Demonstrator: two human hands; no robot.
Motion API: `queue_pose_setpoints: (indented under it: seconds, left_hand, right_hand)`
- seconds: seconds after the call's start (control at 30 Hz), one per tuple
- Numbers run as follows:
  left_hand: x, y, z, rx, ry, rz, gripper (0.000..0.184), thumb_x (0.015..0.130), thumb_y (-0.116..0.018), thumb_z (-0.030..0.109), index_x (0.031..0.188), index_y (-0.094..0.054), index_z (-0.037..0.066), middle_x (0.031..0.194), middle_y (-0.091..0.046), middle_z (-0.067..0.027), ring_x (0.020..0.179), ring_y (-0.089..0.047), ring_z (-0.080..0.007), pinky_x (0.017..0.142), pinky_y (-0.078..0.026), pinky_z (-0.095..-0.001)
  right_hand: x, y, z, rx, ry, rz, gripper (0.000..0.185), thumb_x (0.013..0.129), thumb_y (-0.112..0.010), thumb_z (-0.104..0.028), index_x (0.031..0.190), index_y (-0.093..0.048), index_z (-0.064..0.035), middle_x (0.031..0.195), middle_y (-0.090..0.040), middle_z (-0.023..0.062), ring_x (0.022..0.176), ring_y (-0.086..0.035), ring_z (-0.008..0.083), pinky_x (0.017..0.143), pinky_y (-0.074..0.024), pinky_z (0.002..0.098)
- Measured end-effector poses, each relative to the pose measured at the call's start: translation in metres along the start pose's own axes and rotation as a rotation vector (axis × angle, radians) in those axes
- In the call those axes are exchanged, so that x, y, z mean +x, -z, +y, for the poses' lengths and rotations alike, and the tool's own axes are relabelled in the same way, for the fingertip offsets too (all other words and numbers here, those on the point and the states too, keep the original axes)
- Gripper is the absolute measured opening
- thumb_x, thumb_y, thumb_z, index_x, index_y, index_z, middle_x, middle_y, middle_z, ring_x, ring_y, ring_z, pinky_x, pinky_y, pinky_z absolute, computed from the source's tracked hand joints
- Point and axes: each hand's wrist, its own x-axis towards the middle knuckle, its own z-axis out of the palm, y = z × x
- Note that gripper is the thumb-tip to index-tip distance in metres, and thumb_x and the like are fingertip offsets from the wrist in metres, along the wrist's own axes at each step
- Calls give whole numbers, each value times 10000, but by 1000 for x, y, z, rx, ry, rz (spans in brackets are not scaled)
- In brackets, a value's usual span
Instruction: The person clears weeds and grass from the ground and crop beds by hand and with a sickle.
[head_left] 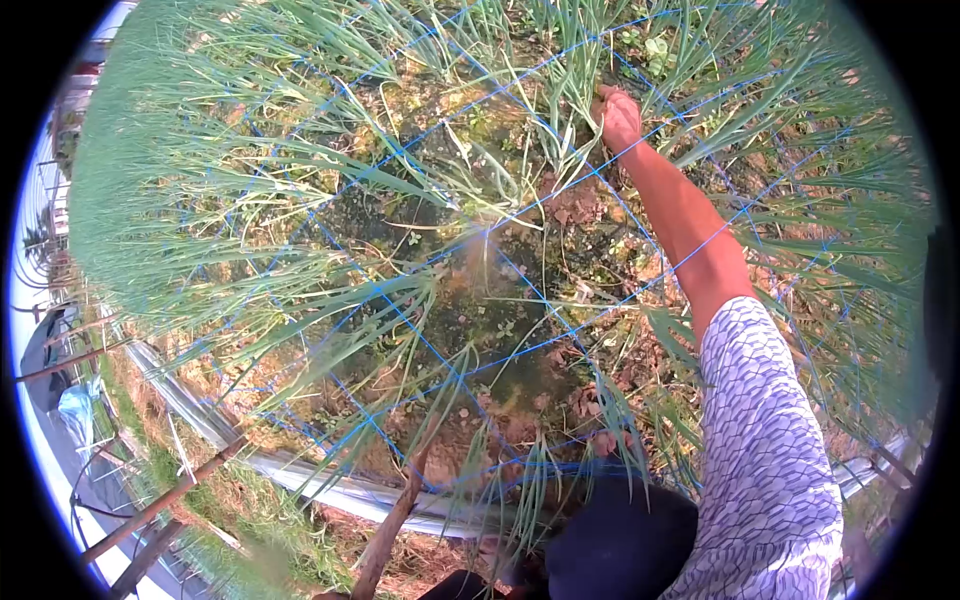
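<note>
My right hand (pixel 619 118) reaches far forward, low among the stalks of a clump of green onions (pixel 575 85). Its fingers look curled in near the stems and soil. Leaves partly cover them, and whatever they hold is too small to make out. The forearm passes over blue netting (pixel 597 172) strung in a grid above the bed. Low weeds (pixel 655 50) grow just beyond the hand. My left hand does not show.
More onion clumps (pixel 430 290) lean through the net across the mossy soil (pixel 480 340). A wooden stake (pixel 395 520) stands at the near edge, beside pale plastic sheeting (pixel 350 490). A dark rounded shape (pixel 625 540) blocks the bottom view. Wooden poles (pixel 165 500) lie left.
</note>
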Motion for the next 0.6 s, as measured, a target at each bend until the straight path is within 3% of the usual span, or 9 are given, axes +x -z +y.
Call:
queue_pose_setpoints:
  seconds: [0.1,0.13,0.23,0.3,0.33,0.47,0.53,0.57,0.6]
  left_hand:
    - [-3,2,-4,-134,3,4,90,851,-526,97,800,-599,85,665,-521,-49,551,-490,-151,533,-421,-365]
    - [-3,2,-5,-187,-1,2,89,851,-526,99,801,-599,86,668,-524,-49,554,-495,-152,537,-426,-366]
    - [-8,5,-15,-365,-25,10,86,849,-526,104,802,-596,90,676,-535,-51,562,-510,-154,547,-443,-367]
    - [-10,4,-19,-496,-44,7,84,847,-525,108,803,-595,93,682,-542,-52,568,-520,-155,554,-454,-368]
    - [-10,3,-21,-556,-53,8,82,847,-525,110,804,-594,94,685,-545,-53,571,-526,-156,558,-460,-369]
    - [-8,-1,-24,-793,-77,-30,78,844,-525,117,806,-591,100,696,-559,-55,582,-546,-158,572,-482,-371]
    - [7,-10,-6,-839,-43,-48,77,843,-525,119,807,-590,101,699,-563,-55,585,-551,-159,575,-487,-371]
    - [25,-23,16,-844,-139,105,145,846,-621,180,803,-495,123,594,-464,-3,501,-488,-122,510,-441,-285]
    - [35,-30,28,-843,-243,260,337,849,-718,240,800,-399,146,490,-366,49,418,-425,-86,446,-394,-198]
  right_hand:
    - [-3,17,-28,16,-161,80,432,795,-502,-388,1062,-672,-95,971,-678,146,989,-617,307,872,-480,370]
    - [0,31,-37,1,-228,-114,416,803,-506,-387,1055,-675,-103,1001,-672,163,999,-611,337,881,-472,377]
    - [6,-2,1,59,-62,33,373,815,-521,-401,1010,-676,-123,974,-667,179,953,-610,369,837,-474,413]
    - [0,22,-20,111,-276,-31,358,827,-550,-397,977,-660,-92,904,-662,182,890,-618,376,782,-472,438]
    - [0,20,-17,129,-282,-29,349,817,-570,-391,954,-647,-78,885,-658,186,871,-620,377,759,-475,436]
    - [-14,8,12,383,-67,-38,353,776,-651,-364,862,-596,-26,808,-640,202,795,-626,381,666,-486,429]
    - [-22,-6,46,42,98,29,338,775,-681,-349,840,-574,-35,784,-637,195,726,-625,371,628,-492,433]
    - [-18,-23,61,147,6,-21,333,775,-686,-334,849,-574,-30,779,-637,193,714,-628,370,631,-497,435]
    - [-15,-40,76,248,-91,-61,329,775,-690,-320,858,-573,-25,773,-636,192,702,-630,369,634,-503,438]
